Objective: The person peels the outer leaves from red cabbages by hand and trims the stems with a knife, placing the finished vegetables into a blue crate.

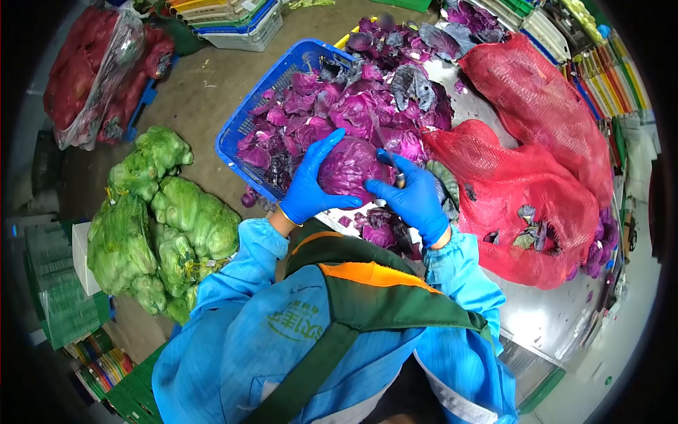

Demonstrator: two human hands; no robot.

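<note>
My left hand (311,184), in a blue glove, cups a round red cabbage (351,169) from its left side, thumb beneath and fingers along the top. At the cabbage's right side is my right hand (413,194), also gloved, thumb and forefinger closing towards each other. Something small and dark shows between those fingers; its kind cannot be made out. Just behind the cabbage, loose purple leaves (304,106) fill a blue plastic basket (236,124). More cabbage pieces (380,232) lie below my hands on the metal table (526,300).
Red mesh sacks (522,191) lie on the right of the table, one with leaves at its opening. Bagged green vegetables (191,212) are heaped on the left. Wrapped red sacks (88,78) and stacked crates (240,32) stand farther back on the floor.
</note>
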